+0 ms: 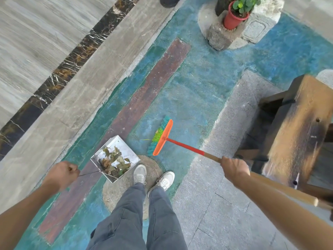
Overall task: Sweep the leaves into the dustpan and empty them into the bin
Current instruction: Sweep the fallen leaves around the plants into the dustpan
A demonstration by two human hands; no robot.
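Observation:
A square metal dustpan (124, 147) sits low over the painted floor just left of my feet, with several dry brown and green leaves (114, 162) piled in it. My left hand (65, 171) is shut on the dustpan's thin wire handle. A broom with an orange head (163, 138) and green and teal bristles is to the right of the dustpan, bristles facing left. My right hand (234, 167) grips the broom's wooden handle. No bin is in view.
A wooden bench (297, 130) stands close on the right beside the broom handle. A red potted plant (234, 17) on a stone block is at the far right. Grey stone step and marble paving run along the left. Another person's dark shoe (169, 0) is at the top.

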